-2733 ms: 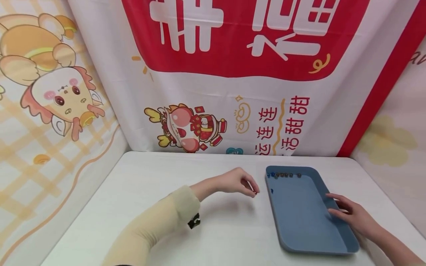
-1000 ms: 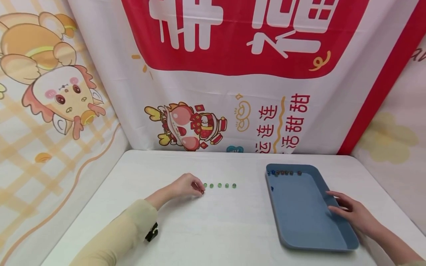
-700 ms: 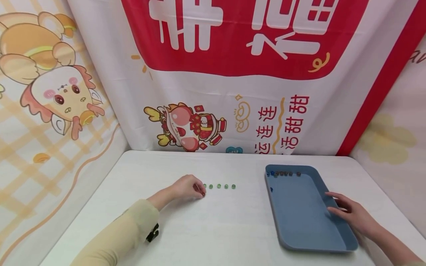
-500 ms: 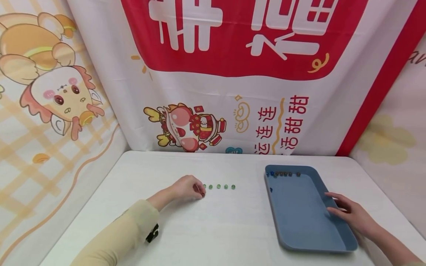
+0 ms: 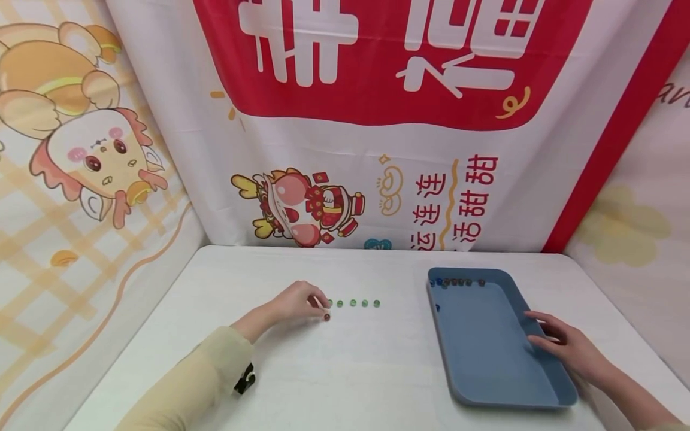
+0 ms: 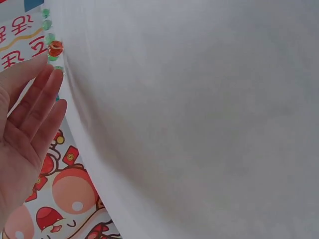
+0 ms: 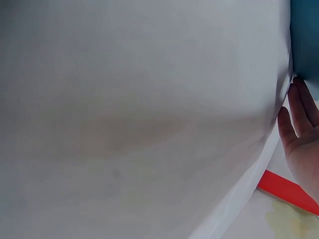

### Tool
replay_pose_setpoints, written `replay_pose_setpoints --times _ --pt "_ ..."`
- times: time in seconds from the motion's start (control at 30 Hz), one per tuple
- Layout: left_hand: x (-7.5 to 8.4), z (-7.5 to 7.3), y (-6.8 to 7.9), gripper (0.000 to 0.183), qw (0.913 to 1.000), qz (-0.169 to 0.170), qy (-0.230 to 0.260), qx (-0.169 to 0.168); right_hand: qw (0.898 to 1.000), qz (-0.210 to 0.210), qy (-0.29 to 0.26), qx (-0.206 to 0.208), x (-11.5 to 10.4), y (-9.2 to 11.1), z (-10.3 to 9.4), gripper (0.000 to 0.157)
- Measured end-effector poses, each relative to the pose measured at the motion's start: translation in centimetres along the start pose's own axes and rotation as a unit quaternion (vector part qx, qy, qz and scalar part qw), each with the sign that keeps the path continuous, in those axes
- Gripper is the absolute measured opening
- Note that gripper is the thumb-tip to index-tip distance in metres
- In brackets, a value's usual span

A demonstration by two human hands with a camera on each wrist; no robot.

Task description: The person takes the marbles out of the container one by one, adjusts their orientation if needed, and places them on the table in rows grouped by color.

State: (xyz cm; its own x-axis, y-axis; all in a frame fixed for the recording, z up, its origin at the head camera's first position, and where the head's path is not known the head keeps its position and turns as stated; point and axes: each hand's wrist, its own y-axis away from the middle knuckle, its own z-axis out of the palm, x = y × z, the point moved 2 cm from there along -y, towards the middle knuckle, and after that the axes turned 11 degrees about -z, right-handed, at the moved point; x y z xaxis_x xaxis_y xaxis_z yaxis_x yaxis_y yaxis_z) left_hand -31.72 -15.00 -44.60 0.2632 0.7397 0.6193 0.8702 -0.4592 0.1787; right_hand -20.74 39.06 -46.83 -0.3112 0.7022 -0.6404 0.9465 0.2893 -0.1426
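A reddish-brown glass marble [image 5: 326, 317] lies on the white table just below the left end of a row of green marbles [image 5: 353, 303]. My left hand [image 5: 296, 301] is right beside it, thumb and fingers parted; the left wrist view shows the marble, orange there [image 6: 56, 48], just past the fingertips. To the right stands a blue tray [image 5: 490, 353]. Its right rim is held by my right hand [image 5: 579, 350], with thumb and index finger over the edge. Other fingers [image 7: 298, 112] lie along the outside in the right wrist view.
Several brown marbles [image 5: 460, 282] and a few blue ones [image 5: 438, 307] lie at the tray's far end and left side. A printed cloth [image 5: 372, 143] hangs behind the table [image 5: 334, 383]; another printed sheet [image 5: 91, 197] stands at the left.
My left hand came leftward from near the tray with the marble, set it below the green row, then let go and drew slightly back. My right hand stayed at the tray rim.
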Motion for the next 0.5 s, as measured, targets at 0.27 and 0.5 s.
replay_pose_setpoints --times 0.27,0.5 --pt "2.7 -0.6 -0.4 0.015 0.999 0.036 -0.006 0.028 1.0 -0.006 0.003 0.007 0.0 0.0 0.1 0.058" --pt "7.2 -0.1 -2.7 0.018 0.9964 0.079 -0.029 -0.001 1.0 -0.007 0.003 0.008 0.1 0.0 0.1 0.058"
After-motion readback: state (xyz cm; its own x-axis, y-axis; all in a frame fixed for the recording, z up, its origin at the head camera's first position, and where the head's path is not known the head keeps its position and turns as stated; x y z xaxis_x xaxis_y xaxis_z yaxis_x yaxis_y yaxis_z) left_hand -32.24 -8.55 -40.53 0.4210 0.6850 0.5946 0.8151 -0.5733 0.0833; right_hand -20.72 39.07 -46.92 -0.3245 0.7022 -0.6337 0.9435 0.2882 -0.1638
